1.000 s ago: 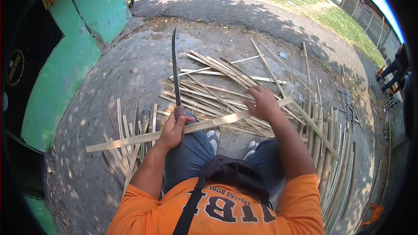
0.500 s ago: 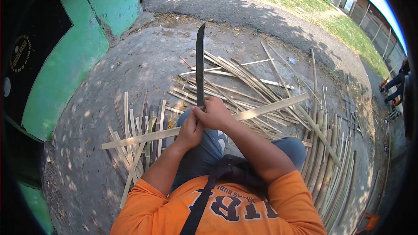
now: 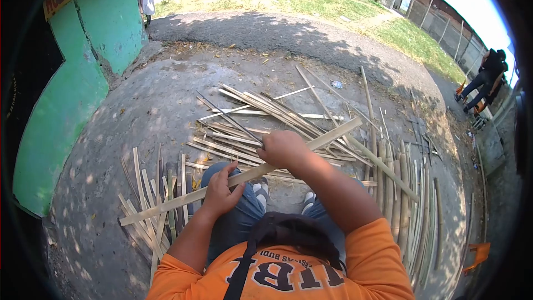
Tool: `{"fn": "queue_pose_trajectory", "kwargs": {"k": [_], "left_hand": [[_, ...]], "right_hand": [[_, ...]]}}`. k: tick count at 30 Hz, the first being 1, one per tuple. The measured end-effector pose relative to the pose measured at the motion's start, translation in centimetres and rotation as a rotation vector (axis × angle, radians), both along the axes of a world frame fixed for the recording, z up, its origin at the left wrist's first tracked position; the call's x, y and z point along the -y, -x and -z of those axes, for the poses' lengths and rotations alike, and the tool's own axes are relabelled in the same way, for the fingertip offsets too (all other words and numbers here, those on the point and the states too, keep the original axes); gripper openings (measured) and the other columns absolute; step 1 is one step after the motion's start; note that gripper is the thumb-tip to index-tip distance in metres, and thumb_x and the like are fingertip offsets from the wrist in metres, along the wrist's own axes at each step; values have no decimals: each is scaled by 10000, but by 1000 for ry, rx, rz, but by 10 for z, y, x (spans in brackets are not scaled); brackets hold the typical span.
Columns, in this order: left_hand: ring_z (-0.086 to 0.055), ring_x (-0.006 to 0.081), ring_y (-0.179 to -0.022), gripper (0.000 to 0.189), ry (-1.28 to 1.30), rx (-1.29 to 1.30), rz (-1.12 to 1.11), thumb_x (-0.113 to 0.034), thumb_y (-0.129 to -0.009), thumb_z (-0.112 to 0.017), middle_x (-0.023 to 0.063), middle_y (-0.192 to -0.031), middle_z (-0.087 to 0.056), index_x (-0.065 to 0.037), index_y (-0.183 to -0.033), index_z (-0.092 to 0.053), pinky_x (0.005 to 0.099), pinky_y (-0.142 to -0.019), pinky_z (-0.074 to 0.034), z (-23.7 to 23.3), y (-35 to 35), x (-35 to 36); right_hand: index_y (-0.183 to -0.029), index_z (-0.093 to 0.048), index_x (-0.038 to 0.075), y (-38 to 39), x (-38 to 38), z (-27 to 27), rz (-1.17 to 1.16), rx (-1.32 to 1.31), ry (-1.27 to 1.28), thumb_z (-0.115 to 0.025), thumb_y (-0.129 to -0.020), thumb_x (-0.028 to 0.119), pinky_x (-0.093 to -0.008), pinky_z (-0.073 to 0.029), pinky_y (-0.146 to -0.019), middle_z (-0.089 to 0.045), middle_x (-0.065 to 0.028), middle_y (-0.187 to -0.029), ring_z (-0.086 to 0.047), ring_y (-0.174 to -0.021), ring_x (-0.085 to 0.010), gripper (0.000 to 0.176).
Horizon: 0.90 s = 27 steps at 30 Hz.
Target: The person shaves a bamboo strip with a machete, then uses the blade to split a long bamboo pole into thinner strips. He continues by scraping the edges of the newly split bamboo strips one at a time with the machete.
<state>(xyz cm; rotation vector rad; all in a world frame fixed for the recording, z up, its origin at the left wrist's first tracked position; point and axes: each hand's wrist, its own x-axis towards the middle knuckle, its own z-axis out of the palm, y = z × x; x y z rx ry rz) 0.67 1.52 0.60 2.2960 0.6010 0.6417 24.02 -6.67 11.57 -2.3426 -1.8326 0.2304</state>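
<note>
Two bare hands work a long bamboo strip (image 3: 166, 203) laid slantwise across the lap of a seated person in an orange shirt (image 3: 355, 261) and jeans (image 3: 239, 216), on a patch of concrete ground (image 3: 155, 105). The left hand (image 3: 222, 191) grasps the strip near its middle, fingers curled over its top edge. The right hand (image 3: 284, 149), further up the strip, is clenched round the handle of a knife (image 3: 227, 116), whose dark blade slants away beyond the strip, low over a loose pile of split bamboo (image 3: 277, 108). Whether the knuckles press on the strip itself cannot be told. Short slats (image 3: 147, 189) lie in a row under the strip's lower end, and thicker bamboo lengths (image 3: 411, 200) lie side by side past its upper end. Well beyond the strip, a green wall (image 3: 72, 78) stands to one side, and another person (image 3: 486, 75) bends at the far edge of the yard. By the look of it, the strip is steadied but the blade is not yet set to it. Bringing the edge onto the strip would call for a firm left-hand hold, with the fingers kept out of the blade's line.
</note>
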Motion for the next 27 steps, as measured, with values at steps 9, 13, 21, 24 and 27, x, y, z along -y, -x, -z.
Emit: {"fn": "queue_pose_trajectory", "kwargs": {"k": [9, 13, 21, 24, 27], "left_hand": [[-611, 434, -1192, 608, -50, 66, -11, -244, -864, -788, 225, -1263, -665, -29, -1386, -562, 490, -1039, -469, 1, -3, 6], [-597, 430, -1233, 643, -143, 47, -34, -254, -851, -807, 217, -1331, -641, -45, -1397, -540, 503, -1071, -445, 7, -2, 7], [-490, 425, -1403, 921, -353, -236, -126, -506, -738, -895, 212, -1451, -575, -70, -1443, -494, 559, -1216, -292, -34, 80, -22], [-480, 411, -1415, 1001, -347, -463, -302, -561, -677, -915, 212, -1452, -573, -70, -1443, -499, 559, -1218, -294, -38, 148, -43], [-518, 396, -1364, 931, -368, -526, -416, -458, -673, -946, 199, -1403, -603, -61, -1410, -539, 522, -1190, -337, -12, 213, -67]], "right_hand": [[-1099, -529, 52, -40, 55, 15, 1, -45, -150, -697, -955, 402, -511, -547, -721, -743, -153, -826, -723, -856, -406, 415], [-1160, -499, 73, -43, 59, 44, 60, -117, -237, -632, -1003, 425, -536, -528, -719, -735, -173, -841, -706, -860, -440, 408], [-1248, -495, 100, -52, 62, 37, 23, -190, -295, -638, -1003, 386, -527, -537, -744, -757, -150, -920, -713, -907, -423, 403], [-1257, -530, 93, -62, 61, 33, -1, -221, -258, -678, -977, 388, -509, -547, -757, -770, -134, -938, -719, -907, -409, 433], [-1264, -550, 79, -63, 59, 22, -15, -188, -236, -717, -952, 364, -498, -551, -774, -773, -142, -941, -721, -914, -403, 454]]}}
